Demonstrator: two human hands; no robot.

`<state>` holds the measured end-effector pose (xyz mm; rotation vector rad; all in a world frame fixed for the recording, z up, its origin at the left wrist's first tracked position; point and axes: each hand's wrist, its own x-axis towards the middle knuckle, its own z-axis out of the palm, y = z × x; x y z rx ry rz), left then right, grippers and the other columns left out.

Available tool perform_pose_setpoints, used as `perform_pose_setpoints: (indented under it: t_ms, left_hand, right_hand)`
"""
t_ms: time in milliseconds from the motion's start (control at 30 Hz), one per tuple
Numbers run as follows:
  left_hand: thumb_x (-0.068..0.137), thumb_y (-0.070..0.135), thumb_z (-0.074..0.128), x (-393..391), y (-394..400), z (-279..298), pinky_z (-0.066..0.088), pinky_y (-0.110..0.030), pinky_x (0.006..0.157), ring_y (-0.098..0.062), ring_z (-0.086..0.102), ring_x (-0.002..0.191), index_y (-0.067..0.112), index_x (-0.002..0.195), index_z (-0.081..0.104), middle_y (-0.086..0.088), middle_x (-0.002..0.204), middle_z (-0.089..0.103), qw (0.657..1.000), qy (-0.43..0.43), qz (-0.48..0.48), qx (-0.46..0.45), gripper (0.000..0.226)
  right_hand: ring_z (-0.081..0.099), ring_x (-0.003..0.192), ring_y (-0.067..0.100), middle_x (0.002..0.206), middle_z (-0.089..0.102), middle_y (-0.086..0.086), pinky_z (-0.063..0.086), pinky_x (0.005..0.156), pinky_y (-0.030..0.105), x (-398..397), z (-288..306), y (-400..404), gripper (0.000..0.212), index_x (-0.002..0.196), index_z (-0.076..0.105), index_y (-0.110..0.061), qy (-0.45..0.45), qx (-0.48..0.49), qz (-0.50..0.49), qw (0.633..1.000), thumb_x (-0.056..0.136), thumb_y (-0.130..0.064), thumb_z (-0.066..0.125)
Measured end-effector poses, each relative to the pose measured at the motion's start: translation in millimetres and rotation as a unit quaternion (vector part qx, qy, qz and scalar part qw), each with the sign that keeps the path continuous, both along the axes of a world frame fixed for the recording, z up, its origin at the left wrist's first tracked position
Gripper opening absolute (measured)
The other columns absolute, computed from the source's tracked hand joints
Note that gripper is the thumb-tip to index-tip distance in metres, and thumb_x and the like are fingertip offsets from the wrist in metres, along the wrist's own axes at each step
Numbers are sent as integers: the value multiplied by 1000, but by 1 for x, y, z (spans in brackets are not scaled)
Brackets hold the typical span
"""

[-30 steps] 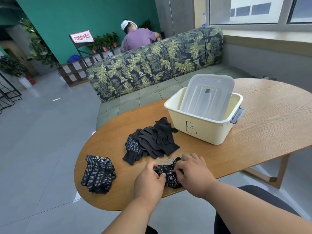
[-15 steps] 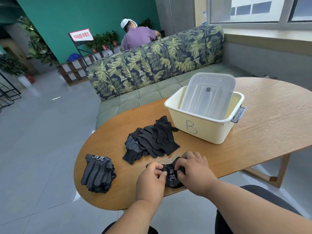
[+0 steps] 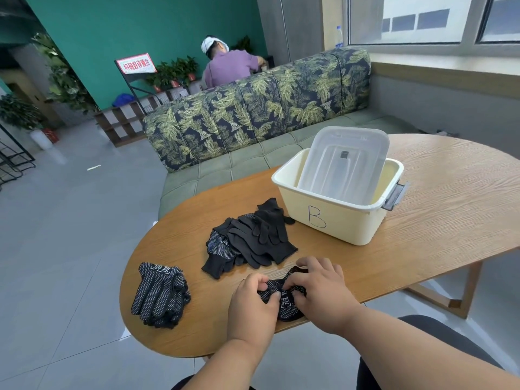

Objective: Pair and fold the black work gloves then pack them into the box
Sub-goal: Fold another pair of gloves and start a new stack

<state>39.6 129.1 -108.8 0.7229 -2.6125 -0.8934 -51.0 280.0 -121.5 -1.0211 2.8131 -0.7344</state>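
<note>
At the near table edge both hands worked one dotted glove pair (image 3: 284, 301): left hand (image 3: 253, 305) pinched its left end with curled fingers, right hand (image 3: 320, 294) gripped the right side, fingers curled over the cloth. Judged step: folding the pair; best done by keeping cuffs aligned and pressing the fold flat before lifting, lest it spring open. Left of them lay a folded dotted pair (image 3: 160, 295). Just beyond the hands, a loose heap of black gloves (image 3: 250, 240). Farther right, the cream box (image 3: 334, 220) marked B, its clear lid (image 3: 343, 164) propped inside; lid probably needs removing before packing.
</note>
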Motion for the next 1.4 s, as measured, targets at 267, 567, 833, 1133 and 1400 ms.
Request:
perform_pose_setpoints:
  t_ms: [267, 567, 833, 1133, 1400]
  left_hand:
    - [93, 26, 67, -3, 0, -5, 49, -29, 87, -12, 57, 100, 34, 100, 73, 18, 97, 64, 989, -13, -73, -131, 12]
    - [66, 64, 60, 12, 33, -19, 42, -47, 85, -26, 53, 97, 34, 127, 64, 5, 97, 56, 943, -33, -107, -313, 69]
    - [67, 72, 61, 13, 42, -29, 28, -47, 104, -26, 53, 116, 42, 110, 61, 13, 105, 56, 961, -15, -75, -266, 52]
    - [99, 59, 43, 12, 17, -6, 42, -40, 89, -13, 52, 96, 36, 77, 53, 21, 77, 55, 997, -13, -70, -36, 33]
    - [98, 51, 62, -7, -11, 2, 56, -32, 84, -5, 70, 89, 33, 101, 73, 17, 90, 77, 986, -30, -46, 158, 22]
  right_hand:
    - [39, 133, 21, 140, 46, -9, 27, 112, 41, -4, 9, 5, 74, 147, 37, -46, -42, 24, -85, 995, 78, -68, 54]
    - [63, 89, 16, 82, 69, -8, 50, 84, 33, -13, 16, 11, 33, 96, 64, -33, -120, -8, -124, 985, 74, -56, 58]
    - [55, 62, 16, 66, 59, -1, 46, 59, 32, -14, 23, 19, 17, 77, 54, -21, -388, -260, -43, 883, 83, -20, 69]
    - [49, 69, 13, 77, 55, -1, 40, 65, 31, -16, 25, 24, 28, 100, 69, -23, -402, -351, -58, 843, 75, -30, 61]
    - [63, 85, 1, 111, 63, -14, 53, 87, 21, -13, 2, 9, 44, 132, 61, -45, -255, -217, 1, 942, 91, -35, 74]
